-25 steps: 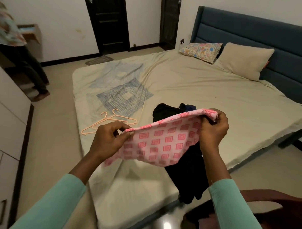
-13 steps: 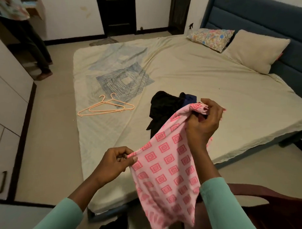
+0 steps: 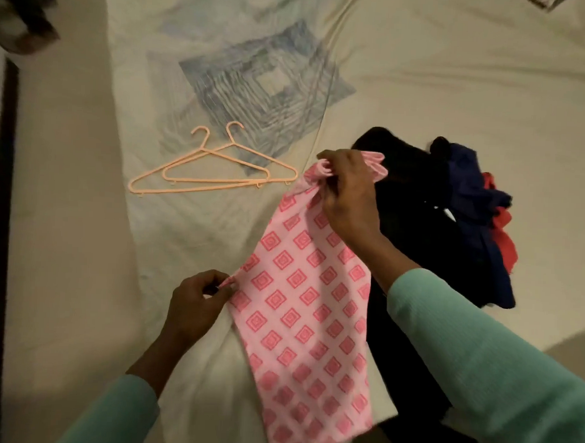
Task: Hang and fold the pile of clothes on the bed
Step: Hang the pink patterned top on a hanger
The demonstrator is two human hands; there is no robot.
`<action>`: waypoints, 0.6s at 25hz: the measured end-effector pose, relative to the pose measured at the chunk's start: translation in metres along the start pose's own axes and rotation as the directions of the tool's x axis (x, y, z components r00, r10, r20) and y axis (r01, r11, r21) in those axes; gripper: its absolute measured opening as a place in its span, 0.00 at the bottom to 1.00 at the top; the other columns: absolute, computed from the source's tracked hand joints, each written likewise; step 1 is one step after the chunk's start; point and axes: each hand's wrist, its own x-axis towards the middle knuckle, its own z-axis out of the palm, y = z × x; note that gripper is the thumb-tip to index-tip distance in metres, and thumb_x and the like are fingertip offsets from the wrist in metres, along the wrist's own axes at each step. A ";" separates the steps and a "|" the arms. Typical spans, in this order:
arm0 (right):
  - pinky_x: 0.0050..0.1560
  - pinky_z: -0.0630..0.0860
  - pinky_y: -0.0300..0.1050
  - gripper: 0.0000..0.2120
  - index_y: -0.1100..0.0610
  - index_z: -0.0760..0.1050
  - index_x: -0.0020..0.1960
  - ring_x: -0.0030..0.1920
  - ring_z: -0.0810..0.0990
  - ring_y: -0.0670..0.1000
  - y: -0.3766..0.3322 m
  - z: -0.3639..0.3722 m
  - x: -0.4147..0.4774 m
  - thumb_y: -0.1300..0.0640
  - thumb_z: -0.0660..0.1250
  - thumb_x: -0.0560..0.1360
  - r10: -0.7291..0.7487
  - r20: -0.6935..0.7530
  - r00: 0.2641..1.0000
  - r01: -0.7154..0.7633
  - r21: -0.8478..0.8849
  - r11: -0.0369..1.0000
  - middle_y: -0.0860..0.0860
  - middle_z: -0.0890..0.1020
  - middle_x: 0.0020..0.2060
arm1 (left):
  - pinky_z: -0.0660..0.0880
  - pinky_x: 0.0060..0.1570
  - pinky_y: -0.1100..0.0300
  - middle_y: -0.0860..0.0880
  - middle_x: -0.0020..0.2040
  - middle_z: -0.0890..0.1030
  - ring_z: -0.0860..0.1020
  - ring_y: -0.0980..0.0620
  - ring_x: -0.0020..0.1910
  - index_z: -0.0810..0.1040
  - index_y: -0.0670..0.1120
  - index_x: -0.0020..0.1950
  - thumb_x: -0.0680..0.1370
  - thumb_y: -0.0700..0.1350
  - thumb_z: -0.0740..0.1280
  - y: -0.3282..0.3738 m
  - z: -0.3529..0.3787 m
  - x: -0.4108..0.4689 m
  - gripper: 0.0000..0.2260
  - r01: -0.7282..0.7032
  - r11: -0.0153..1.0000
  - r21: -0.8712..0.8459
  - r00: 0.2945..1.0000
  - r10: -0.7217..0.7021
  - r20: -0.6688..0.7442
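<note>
Cloth [image 3: 301, 304]: pink fabric printed with rows of darker pink squares, held stretched between both hands over the near part of the bed. Its upper end is bunched and its lower end trails toward the viewer. Whether that end rests on the sheet cannot be told.
Right hand [image 3: 348, 196]: fingers curled round the bunched upper end of the cloth, gripping it in front of the dark clothes. A mint-green sleeve covers the forearm.
Left hand [image 3: 195, 304]: lower and nearer, thumb and fingertips pinching the cloth's left edge, the other fingers curled in. It has the same mint-green sleeve.
Pile of clothes [image 3: 450, 227]: heaped on the bed to the right of the cloth and partly behind it. A black garment [image 3: 408, 192] lies nearest the cloth, a navy one [image 3: 468, 194] to its right, and a red one [image 3: 504, 242] shows at the pile's far right edge.
Hangers [image 3: 213, 172]: two peach plastic hangers, overlapping, lying flat on the sheet to the left of the right hand, apart from both hands, hooks pointing away from the viewer.
Bed sheet [image 3: 455, 78]: cream and wrinkled, with a faded blue print of nested squares [image 3: 262, 84] beyond the hangers.
Floor [image 3: 59, 213]: pale, along the left side of the bed, with a dark strip down the far left of the view.
</note>
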 end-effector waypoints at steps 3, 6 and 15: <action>0.57 0.70 0.41 0.18 0.58 0.80 0.63 0.57 0.78 0.54 0.048 0.090 0.032 0.67 0.66 0.75 0.048 0.143 0.989 -0.039 -0.062 0.997 0.56 0.77 0.57 | 0.77 0.44 0.57 0.57 0.42 0.86 0.82 0.60 0.44 0.85 0.54 0.45 0.78 0.49 0.75 -0.049 0.016 0.064 0.02 0.051 0.998 0.031 0.997 -0.049 -0.055; 0.55 0.75 0.52 0.19 0.56 0.81 0.63 0.57 0.78 0.58 0.078 0.147 0.063 0.63 0.63 0.74 0.057 0.233 0.971 -0.024 -0.143 0.989 0.56 0.77 0.56 | 0.80 0.40 0.57 0.55 0.41 0.86 0.83 0.60 0.40 0.85 0.54 0.47 0.78 0.48 0.75 -0.081 0.027 0.099 0.01 0.110 0.994 -0.028 0.983 -0.113 -0.147; 0.66 0.75 0.58 0.45 0.50 0.46 0.85 0.76 0.67 0.64 0.095 0.195 0.046 0.62 0.67 0.77 0.160 0.441 0.883 -0.058 -0.237 0.970 0.60 0.47 0.84 | 0.83 0.46 0.46 0.55 0.40 0.84 0.82 0.56 0.40 0.82 0.54 0.48 0.75 0.53 0.78 -0.109 0.038 0.129 0.08 0.173 0.984 -0.042 0.930 -0.178 -0.320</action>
